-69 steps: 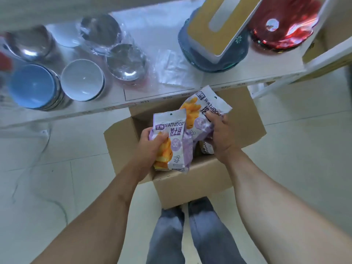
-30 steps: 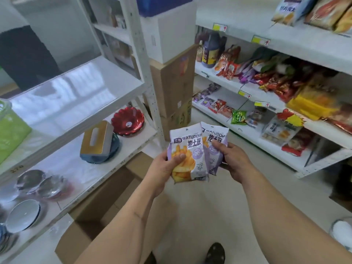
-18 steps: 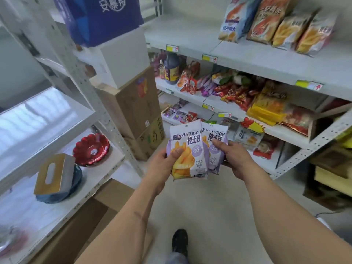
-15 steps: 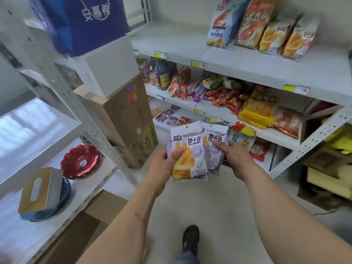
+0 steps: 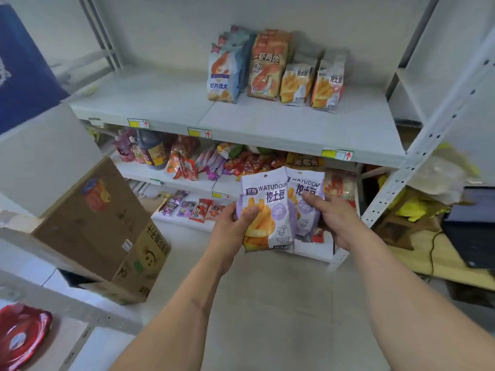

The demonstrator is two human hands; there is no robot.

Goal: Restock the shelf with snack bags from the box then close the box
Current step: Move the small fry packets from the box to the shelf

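Note:
My left hand (image 5: 232, 232) grips a purple and white snack bag (image 5: 267, 207) printed with yellow fries. My right hand (image 5: 336, 219) grips a second matching snack bag (image 5: 304, 192) that sits partly behind the first. Both bags are held upright in front of me, below the grey upper shelf (image 5: 187, 103). Several snack bags (image 5: 276, 66) stand at the back right of that shelf, and two of them (image 5: 312, 81) show the same fries design. The box the bags came from is out of view.
Lower shelves (image 5: 187, 180) are crowded with packets and a dark bottle (image 5: 152, 152). Stacked cardboard boxes (image 5: 107, 231) stand on the floor at left. A red dish (image 5: 18, 334) sits on a left rack. A perforated shelf post (image 5: 417, 156) and clutter stand at right.
I have turned from the open box on the floor to face the snack shelves, carrying both bags. The upper shelf has come closer and more central in view.

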